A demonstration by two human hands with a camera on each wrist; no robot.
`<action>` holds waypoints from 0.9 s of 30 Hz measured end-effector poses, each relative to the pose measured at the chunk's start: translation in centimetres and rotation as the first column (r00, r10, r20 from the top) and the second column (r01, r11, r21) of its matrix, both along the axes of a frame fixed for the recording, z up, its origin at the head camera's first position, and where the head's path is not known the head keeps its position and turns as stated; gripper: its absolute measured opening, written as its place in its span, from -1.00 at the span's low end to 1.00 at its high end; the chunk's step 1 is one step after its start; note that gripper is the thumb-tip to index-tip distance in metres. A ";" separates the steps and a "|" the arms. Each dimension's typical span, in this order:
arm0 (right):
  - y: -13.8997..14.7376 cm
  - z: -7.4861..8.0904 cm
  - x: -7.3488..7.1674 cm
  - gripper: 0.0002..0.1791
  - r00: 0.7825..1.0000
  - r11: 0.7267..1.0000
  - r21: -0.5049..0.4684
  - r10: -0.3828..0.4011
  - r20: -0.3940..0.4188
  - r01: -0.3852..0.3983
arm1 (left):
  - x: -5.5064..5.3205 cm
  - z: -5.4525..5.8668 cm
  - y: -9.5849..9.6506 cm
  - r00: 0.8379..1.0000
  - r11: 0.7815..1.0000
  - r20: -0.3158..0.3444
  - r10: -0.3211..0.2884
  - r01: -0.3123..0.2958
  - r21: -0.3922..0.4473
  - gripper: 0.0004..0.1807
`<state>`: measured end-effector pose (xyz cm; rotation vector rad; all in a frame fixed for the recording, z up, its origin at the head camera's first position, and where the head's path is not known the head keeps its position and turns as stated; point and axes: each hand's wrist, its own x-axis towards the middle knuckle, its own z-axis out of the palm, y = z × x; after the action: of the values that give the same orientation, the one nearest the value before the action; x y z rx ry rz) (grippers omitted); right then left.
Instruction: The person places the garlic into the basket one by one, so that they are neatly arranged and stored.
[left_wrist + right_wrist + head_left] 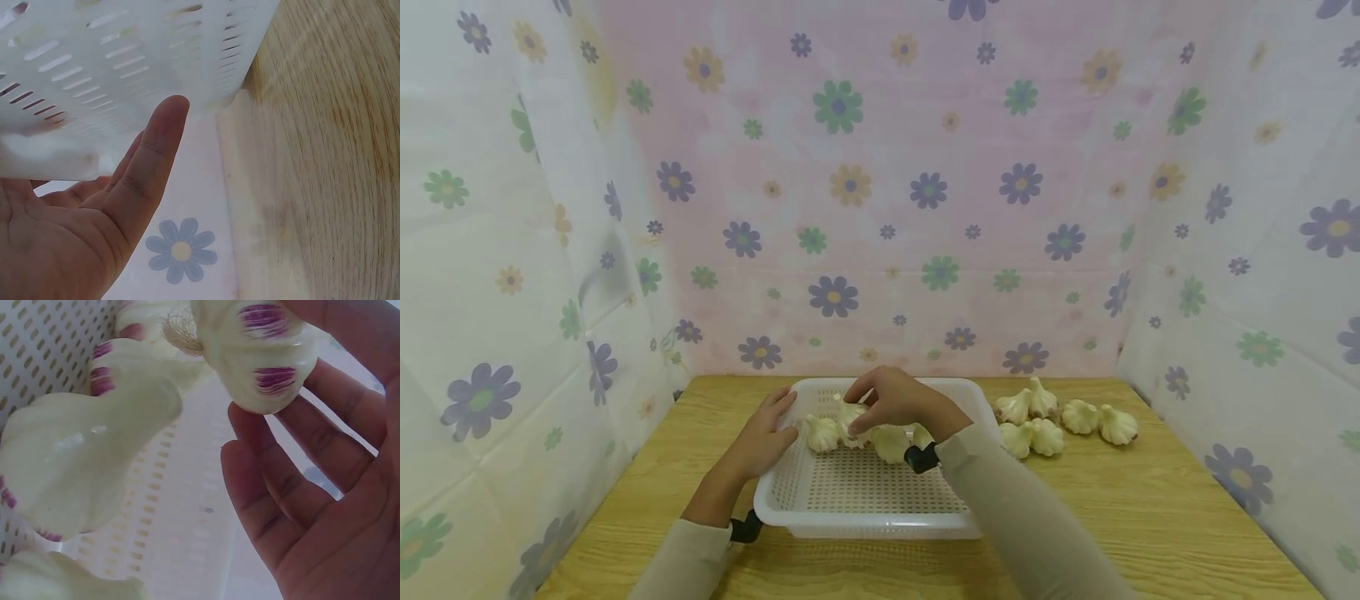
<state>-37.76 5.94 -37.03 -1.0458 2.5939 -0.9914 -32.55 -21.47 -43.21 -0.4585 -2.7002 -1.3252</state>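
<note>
My right hand (898, 400) is over the far half of a white plastic basket (880, 523), holding a garlic bulb (848, 417) between thumb and fingers. In the right wrist view, this garlic bulb (262, 356) shows purple streaks and a tuft of roots. Other pale bulbs lie in the basket, one at the left (822, 434) and another bulb (891, 445) beneath the hand. At the basket's left side, my left hand (762, 437) holds the rim, thumb toward the inside. The left wrist view shows its fingers (147, 162) along the slotted outer wall.
Several more garlic bulbs (1033, 437) lie on the wooden table (1165, 517) right of the basket, two of these bulbs (1117, 425) a little apart. Flower-patterned sheets (895, 208) enclose the table at the back and both sides.
</note>
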 end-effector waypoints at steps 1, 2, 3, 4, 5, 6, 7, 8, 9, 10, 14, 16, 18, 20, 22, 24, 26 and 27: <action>-0.2 -0.2 -0.1 -0.45 1.000 1.000 0.001 0.001 -0.003 -0.001 | 0.0 0.0 0.0 1.000 1.000 -0.003 -0.003 0.003 0.004 -0.24; -0.4 -0.3 -0.1 -0.46 1.000 1.000 0.004 0.000 -0.004 0.000 | 0.0 0.0 0.1 1.000 1.000 -0.003 -0.004 0.004 0.008 -0.24; -0.5 -0.4 -0.1 -0.47 1.000 1.000 0.007 0.001 -0.005 -0.001 | 0.0 0.0 0.1 1.000 1.000 -0.008 -0.006 0.006 0.004 -0.24; -0.7 -0.5 -0.1 -0.48 1.000 1.000 0.007 0.003 -0.001 -0.003 | 0.0 0.0 0.1 1.000 1.000 -0.008 -0.006 0.006 0.003 -0.24; -0.9 -0.6 -0.1 -0.49 1.000 1.000 0.005 0.009 0.004 -0.009 | 0.0 -0.1 0.1 1.000 1.000 -0.010 -0.005 0.005 0.000 -0.24; -1.0 -0.7 -0.1 -0.50 1.000 1.000 0.001 0.015 0.012 -0.015 | 0.0 -0.1 0.1 1.000 1.000 -0.008 -0.003 0.003 0.000 -0.24; -1.2 -0.8 -0.1 -0.51 1.000 1.000 -0.001 0.023 0.017 -0.023 | 0.0 -0.1 0.1 1.000 1.000 -0.004 -0.001 0.001 0.001 -0.24; -1.4 -0.9 -0.1 -0.52 0.999 1.000 -0.007 0.031 0.024 -0.031 | 0.0 0.0 0.1 1.000 1.000 -0.003 0.000 0.000 -0.001 -0.24; -1.6 -1.1 -0.2 -0.54 0.999 0.999 -0.016 0.043 0.034 -0.042 | 0.1 0.0 0.1 1.000 1.000 -0.003 0.002 -0.002 -0.002 -0.24; -1.8 -1.2 -0.2 -0.57 0.998 0.998 -0.023 0.051 0.044 -0.050 | 0.1 0.0 0.1 1.000 1.000 -0.002 0.002 -0.002 -0.003 -0.24; -2.6 -1.8 -0.2 -0.63 0.994 0.997 -0.038 0.065 0.083 -0.062 | 0.2 0.1 0.1 1.000 1.000 -0.006 0.000 0.000 -0.005 -0.24; -3.0 -2.0 -0.1 -0.64 0.992 0.997 -0.038 0.068 0.102 -0.065 | 0.2 0.1 0.0 1.000 1.000 -0.003 -0.001 0.001 -0.005 -0.23; -3.3 -2.1 0.0 -0.65 0.991 0.997 -0.036 0.074 0.116 -0.070 | 0.3 0.0 0.0 1.000 1.000 0.003 0.002 -0.002 -0.003 -0.23; -3.7 -2.2 0.2 -0.67 0.989 0.997 -0.018 0.074 0.127 -0.072 | 0.2 0.0 -0.1 1.000 1.000 0.007 0.005 -0.005 -0.010 -0.23; -4.1 -2.2 0.4 -0.67 0.990 0.998 0.010 0.062 0.128 -0.064 | 0.2 0.0 -0.1 1.000 1.000 0.008 0.007 -0.007 -0.014 -0.22; -4.4 -2.3 0.5 -0.67 0.992 0.998 0.040 0.053 0.113 -0.058 | 0.2 0.1 -0.1 1.000 1.000 0.008 0.003 -0.003 -0.012 -0.22; -4.6 -2.4 0.5 -0.67 0.994 0.997 0.063 0.041 0.099 -0.047 | 0.1 0.1 -0.1 1.000 1.000 0.009 0.002 -0.001 -0.008 -0.22; -4.7 -2.5 0.5 -0.67 0.995 0.996 0.076 0.039 0.090 -0.046 | 0.1 0.1 -0.1 1.000 1.000 0.007 0.001 -0.001 -0.011 -0.22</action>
<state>-37.25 1.26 -39.52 -1.0101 2.5077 -0.8986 -32.49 -21.60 -43.11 -0.4545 -2.7143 -1.3145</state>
